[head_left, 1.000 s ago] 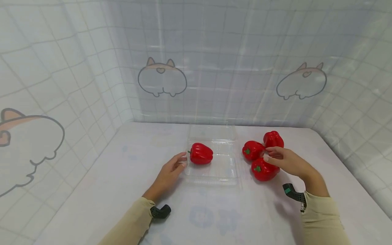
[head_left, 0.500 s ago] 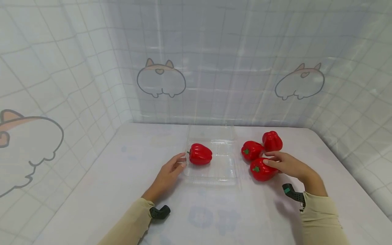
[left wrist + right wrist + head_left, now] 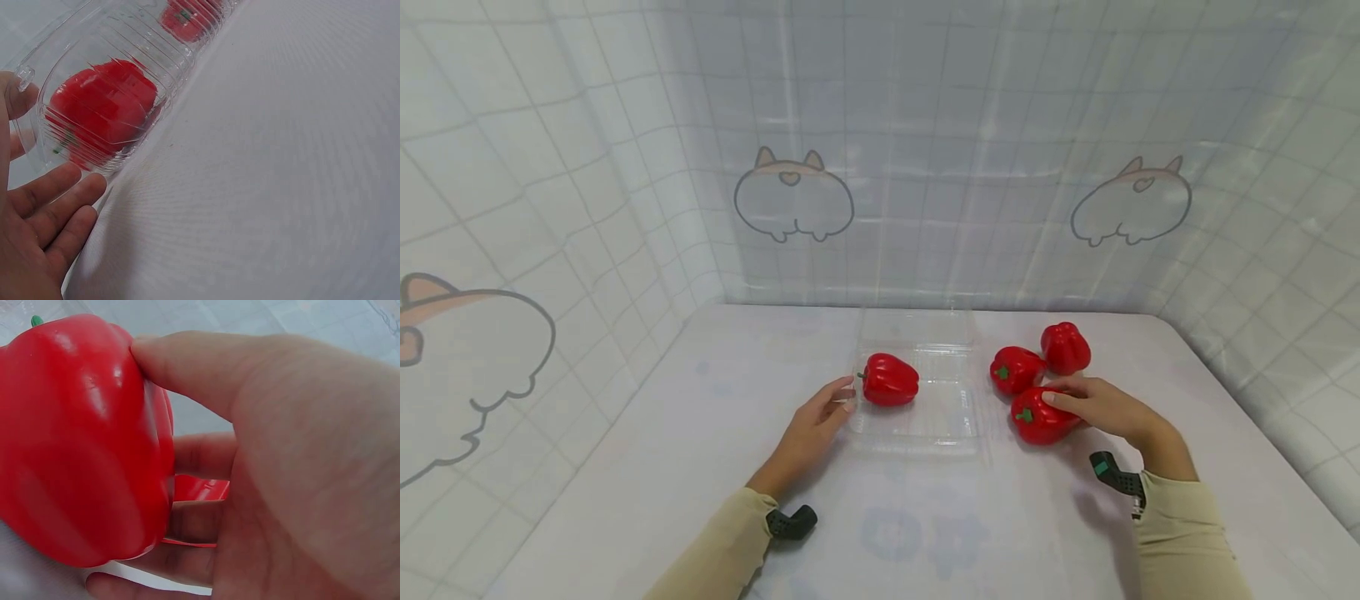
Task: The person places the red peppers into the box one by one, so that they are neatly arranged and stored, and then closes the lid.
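Observation:
A clear plastic clamshell tray lies on the white table, with one red bell pepper in its left half. My left hand touches the tray's left edge with relaxed fingers; in the left wrist view the left hand lies against the tray wall, the pepper behind it. To the right of the tray, my right hand grips the nearest red pepper, thumb on top. In the right wrist view the right hand wraps that pepper.
Two more red peppers lie just behind the gripped one, close to my right hand. A curtain with cartoon prints closes the table on the back and both sides.
My right hand has come down a little and closed round the nearest pepper, thumb now on top. The left hand has stayed at the tray's edge.

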Action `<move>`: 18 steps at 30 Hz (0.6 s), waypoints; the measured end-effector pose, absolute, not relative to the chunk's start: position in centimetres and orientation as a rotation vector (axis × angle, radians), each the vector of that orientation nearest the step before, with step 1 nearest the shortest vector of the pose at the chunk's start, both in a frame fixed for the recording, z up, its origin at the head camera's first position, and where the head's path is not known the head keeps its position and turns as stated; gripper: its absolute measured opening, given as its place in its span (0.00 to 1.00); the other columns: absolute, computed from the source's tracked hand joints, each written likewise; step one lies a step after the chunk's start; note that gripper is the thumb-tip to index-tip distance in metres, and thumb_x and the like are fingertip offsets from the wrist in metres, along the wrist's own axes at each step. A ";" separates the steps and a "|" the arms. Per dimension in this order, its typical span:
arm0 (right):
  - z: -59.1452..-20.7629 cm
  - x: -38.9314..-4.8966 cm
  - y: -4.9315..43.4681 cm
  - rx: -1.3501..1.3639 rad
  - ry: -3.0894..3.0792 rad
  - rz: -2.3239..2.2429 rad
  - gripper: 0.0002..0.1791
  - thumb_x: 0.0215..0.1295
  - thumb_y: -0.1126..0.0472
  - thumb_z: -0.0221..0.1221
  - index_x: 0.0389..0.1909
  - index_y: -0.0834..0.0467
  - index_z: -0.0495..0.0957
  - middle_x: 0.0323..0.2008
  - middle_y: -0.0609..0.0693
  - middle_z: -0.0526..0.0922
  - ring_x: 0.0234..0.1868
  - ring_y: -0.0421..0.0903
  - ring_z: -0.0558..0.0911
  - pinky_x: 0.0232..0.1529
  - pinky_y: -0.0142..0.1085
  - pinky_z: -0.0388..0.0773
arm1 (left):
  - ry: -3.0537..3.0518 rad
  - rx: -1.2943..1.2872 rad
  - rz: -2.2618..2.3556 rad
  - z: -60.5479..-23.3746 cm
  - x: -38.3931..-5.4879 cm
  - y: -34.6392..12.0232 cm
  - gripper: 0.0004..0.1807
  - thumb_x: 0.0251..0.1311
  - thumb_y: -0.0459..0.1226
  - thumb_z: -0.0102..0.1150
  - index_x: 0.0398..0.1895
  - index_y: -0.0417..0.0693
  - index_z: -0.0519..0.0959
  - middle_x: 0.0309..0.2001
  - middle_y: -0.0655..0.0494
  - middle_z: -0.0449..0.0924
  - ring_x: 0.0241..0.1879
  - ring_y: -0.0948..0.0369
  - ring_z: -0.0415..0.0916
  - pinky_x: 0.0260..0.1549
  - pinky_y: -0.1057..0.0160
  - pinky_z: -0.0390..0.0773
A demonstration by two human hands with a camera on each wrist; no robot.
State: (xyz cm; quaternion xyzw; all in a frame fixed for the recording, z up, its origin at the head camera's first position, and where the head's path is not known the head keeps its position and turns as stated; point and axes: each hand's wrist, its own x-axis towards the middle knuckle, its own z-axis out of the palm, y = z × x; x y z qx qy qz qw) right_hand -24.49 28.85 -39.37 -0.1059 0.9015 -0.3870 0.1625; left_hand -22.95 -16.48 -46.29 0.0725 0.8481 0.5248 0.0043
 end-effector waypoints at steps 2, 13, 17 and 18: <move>-39.5 -24.6 28.9 -0.298 2.574 -1.105 0.35 0.69 0.44 0.59 0.67 0.64 0.69 0.56 0.58 0.76 0.58 0.57 0.73 0.47 0.48 0.82 | 2.664 0.225 1.637 -46.3 -23.0 -16.5 0.26 0.72 0.50 0.54 0.72 0.72 0.66 0.62 0.65 0.74 0.60 0.59 0.73 0.59 0.45 0.74; -39.5 -24.5 28.7 -0.285 2.576 -1.137 0.31 0.69 0.45 0.60 0.63 0.63 0.72 0.52 0.55 0.78 0.55 0.54 0.74 0.46 0.46 0.82 | 2.671 0.242 1.636 -46.4 -23.0 -16.6 0.26 0.73 0.49 0.54 0.73 0.70 0.66 0.62 0.64 0.75 0.60 0.58 0.74 0.59 0.45 0.74; -39.4 -24.5 28.6 -0.284 2.575 -1.151 0.30 0.68 0.46 0.61 0.62 0.64 0.73 0.51 0.55 0.78 0.53 0.54 0.75 0.46 0.46 0.82 | 2.670 0.251 1.636 -46.5 -23.1 -16.6 0.27 0.73 0.49 0.54 0.73 0.69 0.66 0.63 0.63 0.74 0.60 0.58 0.74 0.60 0.45 0.74; -39.4 -24.4 28.6 -0.282 2.575 -1.150 0.31 0.68 0.46 0.62 0.62 0.64 0.73 0.51 0.55 0.78 0.53 0.54 0.75 0.46 0.46 0.82 | 2.669 0.250 1.634 -46.5 -23.1 -16.5 0.27 0.73 0.49 0.54 0.73 0.69 0.65 0.63 0.63 0.74 0.60 0.58 0.73 0.60 0.45 0.74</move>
